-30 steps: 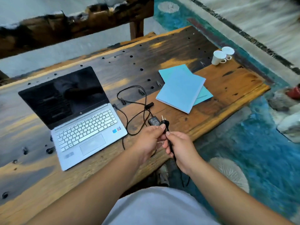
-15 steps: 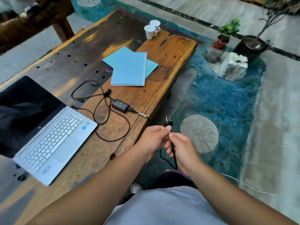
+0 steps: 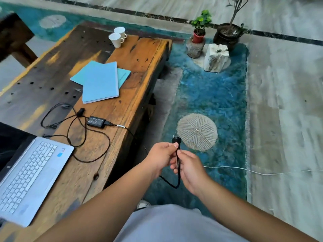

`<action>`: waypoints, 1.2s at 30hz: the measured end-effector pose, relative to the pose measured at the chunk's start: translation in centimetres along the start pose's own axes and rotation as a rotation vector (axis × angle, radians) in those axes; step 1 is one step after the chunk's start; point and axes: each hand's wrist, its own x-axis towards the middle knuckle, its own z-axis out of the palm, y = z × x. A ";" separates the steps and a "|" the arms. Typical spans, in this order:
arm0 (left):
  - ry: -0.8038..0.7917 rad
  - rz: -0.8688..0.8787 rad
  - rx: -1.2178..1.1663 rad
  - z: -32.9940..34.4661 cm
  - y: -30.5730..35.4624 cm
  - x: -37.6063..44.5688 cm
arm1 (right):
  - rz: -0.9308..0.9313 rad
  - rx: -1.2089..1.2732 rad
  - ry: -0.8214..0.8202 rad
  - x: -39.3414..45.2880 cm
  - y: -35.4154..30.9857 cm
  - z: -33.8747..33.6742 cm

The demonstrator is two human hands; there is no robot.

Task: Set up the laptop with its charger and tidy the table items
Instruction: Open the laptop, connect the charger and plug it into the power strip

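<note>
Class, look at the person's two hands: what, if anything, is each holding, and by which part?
The left hand pinches the charger's plug at its black head. The right hand grips the black cord just below the plug.

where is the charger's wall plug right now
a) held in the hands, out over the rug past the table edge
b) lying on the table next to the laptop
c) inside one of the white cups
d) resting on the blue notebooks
a: the plug is pinched by the left hand, with the right hand on its cord, over the blue rug beyond the table edge.
</note>
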 end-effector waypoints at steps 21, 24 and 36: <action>0.116 -0.250 0.119 9.4 -7.5 6.0 | 0.204 0.259 0.185 4.2 4.6 -12.3; 0.073 -0.311 0.120 8.8 -8.6 8.5 | 0.226 0.242 0.266 6.2 5.6 -12.3; 0.002 -0.481 0.106 2.5 -23.4 28.2 | 0.347 0.378 0.483 26.3 19.6 -15.0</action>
